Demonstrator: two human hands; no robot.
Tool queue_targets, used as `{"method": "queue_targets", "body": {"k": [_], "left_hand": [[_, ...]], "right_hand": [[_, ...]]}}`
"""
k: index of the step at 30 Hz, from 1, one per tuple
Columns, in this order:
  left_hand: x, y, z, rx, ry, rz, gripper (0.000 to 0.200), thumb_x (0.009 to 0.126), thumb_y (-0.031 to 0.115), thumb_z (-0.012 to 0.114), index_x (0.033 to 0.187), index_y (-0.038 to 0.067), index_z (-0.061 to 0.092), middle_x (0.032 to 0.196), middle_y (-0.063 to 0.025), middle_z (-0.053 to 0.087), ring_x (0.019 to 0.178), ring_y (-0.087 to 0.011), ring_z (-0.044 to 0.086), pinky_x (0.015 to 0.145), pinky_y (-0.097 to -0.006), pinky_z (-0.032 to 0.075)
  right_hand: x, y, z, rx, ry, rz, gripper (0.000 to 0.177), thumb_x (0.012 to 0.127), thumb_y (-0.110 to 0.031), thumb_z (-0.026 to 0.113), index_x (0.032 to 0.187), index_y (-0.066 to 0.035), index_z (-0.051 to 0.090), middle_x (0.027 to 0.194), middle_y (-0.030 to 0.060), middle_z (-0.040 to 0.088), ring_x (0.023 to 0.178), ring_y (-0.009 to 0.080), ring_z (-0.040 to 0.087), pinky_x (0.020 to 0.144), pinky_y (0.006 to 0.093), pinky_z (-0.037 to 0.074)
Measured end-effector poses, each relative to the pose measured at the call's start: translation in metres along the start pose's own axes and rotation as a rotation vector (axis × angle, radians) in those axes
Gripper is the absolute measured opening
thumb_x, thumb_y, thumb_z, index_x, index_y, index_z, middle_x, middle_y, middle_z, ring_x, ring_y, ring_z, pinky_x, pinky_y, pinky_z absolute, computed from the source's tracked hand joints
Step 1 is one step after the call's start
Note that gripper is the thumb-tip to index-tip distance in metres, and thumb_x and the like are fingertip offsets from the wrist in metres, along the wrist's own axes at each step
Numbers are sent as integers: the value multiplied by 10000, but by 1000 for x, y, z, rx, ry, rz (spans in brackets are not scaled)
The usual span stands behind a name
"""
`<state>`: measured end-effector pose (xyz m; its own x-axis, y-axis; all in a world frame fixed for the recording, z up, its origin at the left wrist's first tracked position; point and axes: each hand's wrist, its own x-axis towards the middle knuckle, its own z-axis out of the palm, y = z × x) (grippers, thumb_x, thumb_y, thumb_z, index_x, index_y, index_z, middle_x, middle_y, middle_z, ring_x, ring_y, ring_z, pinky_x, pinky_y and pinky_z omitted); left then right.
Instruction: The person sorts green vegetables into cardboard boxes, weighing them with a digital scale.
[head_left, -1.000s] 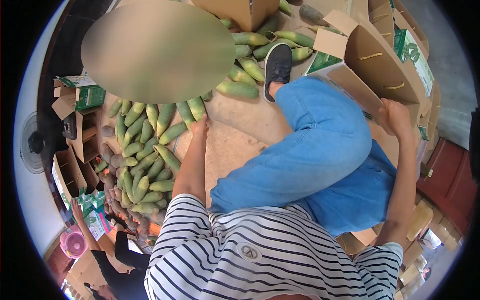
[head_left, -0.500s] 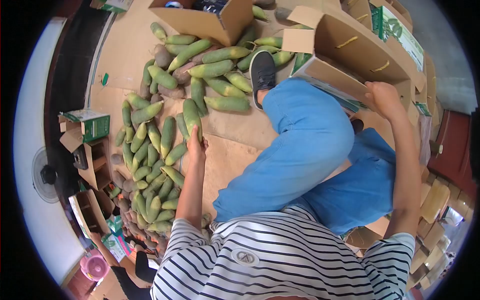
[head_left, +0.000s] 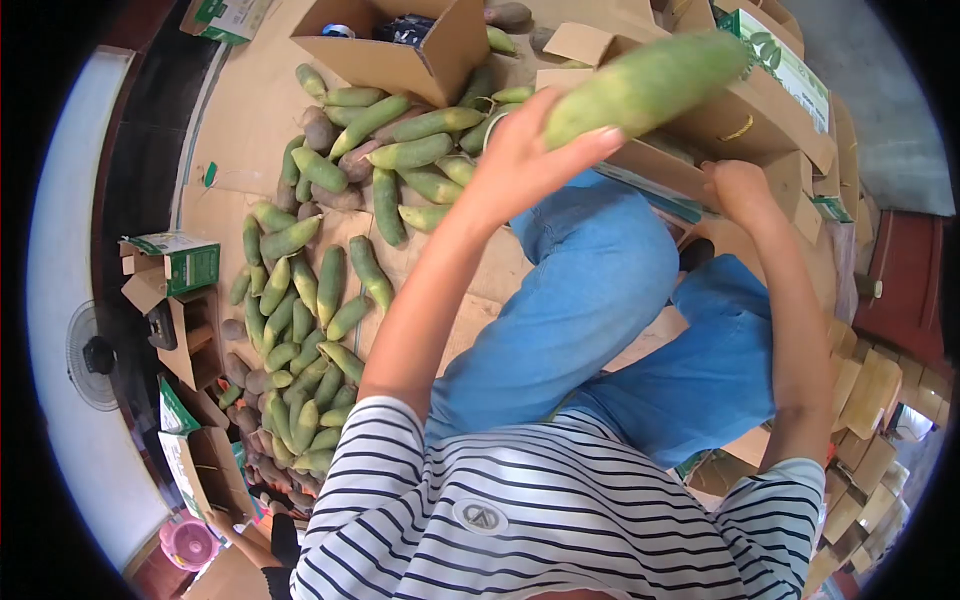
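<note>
Flattened cardboard (head_left: pixel 250 110) covers the floor, and across it lies a wide pile of green vegetables (head_left: pixel 320 300), long and blunt-ended, with a few brownish ones mixed in. The person sits among them in blue trousers (head_left: pixel 590 290), one knee drawn up. Just beyond the knee stands a large open carton (head_left: pixel 770 105) with green print on its side, and a second open box (head_left: pixel 400 55) sits at the far edge of the pile. A small green-printed box (head_left: pixel 185 265) stands apart near the wall. The left hand (head_left: pixel 520 160) is raised high at arm's length, its fingers wrapped round the lower end of one long green vegetable (head_left: pixel 650 85), which slants up and across in the air in front of the large carton's opening, clear of the floor and the pile. The right hand (head_left: pixel 735 185) rests against the carton's near flap. Its fingers are turned away from view, so I cannot tell whether they grip the flap or only lean on it. Down in the corner another person's hand (head_left: pixel 225 522) reaches up beside a pink basin (head_left: pixel 190 540).
</note>
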<state>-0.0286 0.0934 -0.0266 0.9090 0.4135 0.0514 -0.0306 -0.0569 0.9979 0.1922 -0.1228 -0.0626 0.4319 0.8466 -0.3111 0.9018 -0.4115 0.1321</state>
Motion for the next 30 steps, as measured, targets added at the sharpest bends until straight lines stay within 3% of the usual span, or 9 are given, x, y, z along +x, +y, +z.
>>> {"method": "queue_targets", "body": {"k": [3,6,8,11,14,17,23,26,30], "left_hand": [[15,-11,10,214,132,71,412,826,322,630,1050,-10,529,752,-16,541,594,-64,481,506,-214,391],[-8,-57,-5,36,169,-206,438,798,359,652,963,-36,561,756,-99,587,686,-153,552,629,-274,457],[-43,-125,-24,181,146,-256,413,814,346,634,955,-35,561,751,-112,589,692,-166,564,623,-282,458],[-125,-205,-53,531,54,-515,430,794,345,642,975,-37,561,861,-179,609,795,-263,601,708,-354,475],[-186,-243,-80,902,-71,-658,474,766,316,655,1052,-40,530,1054,-229,555,961,-353,557,816,-413,458],[-196,-258,-99,1100,-25,-725,509,750,285,657,1123,-19,488,1139,-214,500,1064,-337,497,858,-413,435],[-137,-264,-109,1310,250,-261,571,730,177,637,1236,29,417,1278,-167,417,1200,-304,382,917,-440,385],[-114,-278,-101,1416,147,-170,598,718,134,623,1270,56,407,1317,-146,401,1221,-295,371,922,-446,371],[-117,-308,-88,1466,-40,-424,494,740,135,595,1210,97,451,1196,-106,479,1135,-261,434,882,-434,372]], "right_hand": [[-1,-3,-4,-21,-37,-9,152,760,-153,603,858,-37,604,800,179,616,815,331,602,702,422,480],[1,-1,-5,-29,-38,-35,163,764,-153,609,862,-24,592,789,176,613,814,331,602,691,428,476],[0,2,-2,6,-21,-46,173,763,-144,611,878,-19,580,787,180,604,811,341,594,689,437,467],[0,1,-2,68,2,-47,187,760,-124,610,904,-14,564,796,193,590,808,362,578,697,449,454],[0,-4,-9,56,-13,-43,191,763,-115,604,918,-11,563,813,198,592,821,361,577,709,449,453],[4,-4,-12,36,-73,-40,207,768,-113,596,948,-14,569,836,197,597,833,359,576,717,448,454],[6,-3,-7,34,-9,-38,175,752,-123,614,894,-32,571,799,152,601,816,323,587,701,428,464],[7,-2,-8,54,-14,-39,177,758,-127,601,904,-34,565,826,160,600,832,333,580,712,434,458],[7,0,-6,39,-38,-46,198,753,-128,603,923,-32,568,826,162,600,834,333,581,713,435,459]]}}
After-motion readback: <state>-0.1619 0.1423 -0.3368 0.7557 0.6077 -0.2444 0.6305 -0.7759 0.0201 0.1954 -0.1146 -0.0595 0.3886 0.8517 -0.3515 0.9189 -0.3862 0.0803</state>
